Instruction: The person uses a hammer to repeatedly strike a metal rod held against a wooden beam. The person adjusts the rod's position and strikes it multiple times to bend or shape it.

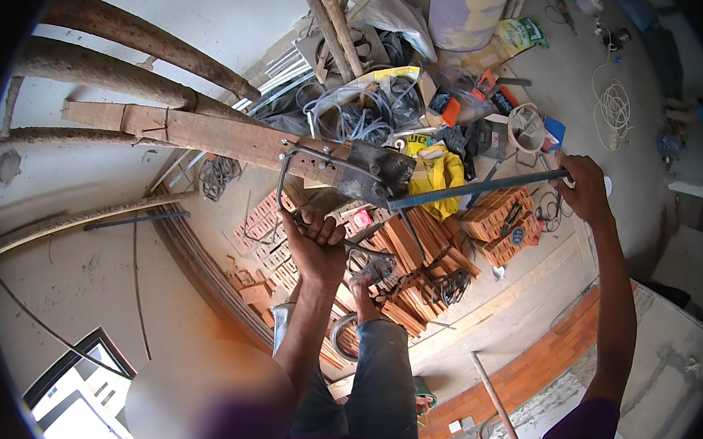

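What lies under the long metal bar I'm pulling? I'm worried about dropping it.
Below the metal bar in the right hand lie stacked red bricks, a yellow bag and coiled wire. Whatever lies beneath the bricks is hidden.

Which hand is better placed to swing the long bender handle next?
Right. The right hand already grips the far end of the long handle, where leverage looks greatest. The left hand is closed on the thin steel rod beside the bender head, apparently steadying it.

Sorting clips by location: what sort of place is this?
Probably a building site: raw concrete walls, stacked bricks, wire coils, and a rebar bender worked by both hands.
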